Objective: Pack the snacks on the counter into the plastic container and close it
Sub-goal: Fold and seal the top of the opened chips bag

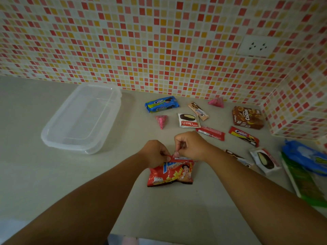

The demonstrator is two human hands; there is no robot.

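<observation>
Nearest the camera, both forearms are reaching forward over the grey counter (53, 174) and meeting at a red potato-snack bag (170, 174). The left hand (155, 152) is pinching the bag's top seam at its left end, fingers closed on the foil, and the right hand (190, 145) is pinching the same seam just beside it, also clamped. Taking the bag by its flat sealed edge is probably the easy way to lift a puffy, air-filled pack without crushing the contents; its bottom edge looks to be resting on the counter, nearer than the hands.

To the right of the bag, a white choco-pie wrapper (265, 162) and some green and blue packs (304, 174) are lying at the frame edge. Farther off, a red cream-biscuit bar (244, 136), a red stick pack (211, 133), another choco pie (188, 120), a brown Collon box (247, 117), two pink pyramid sweets (161, 121) and a blue Cream-O pack (161, 103) are sitting scattered, all well apart from the hands.

The clear plastic container (83, 119) is sitting left of and beyond the hands, near the tiled wall (159, 41). It appears empty, and I cannot tell whether its lid is on. Judging from this, packing is only beginning, and the bag needs carrying left and away.
</observation>
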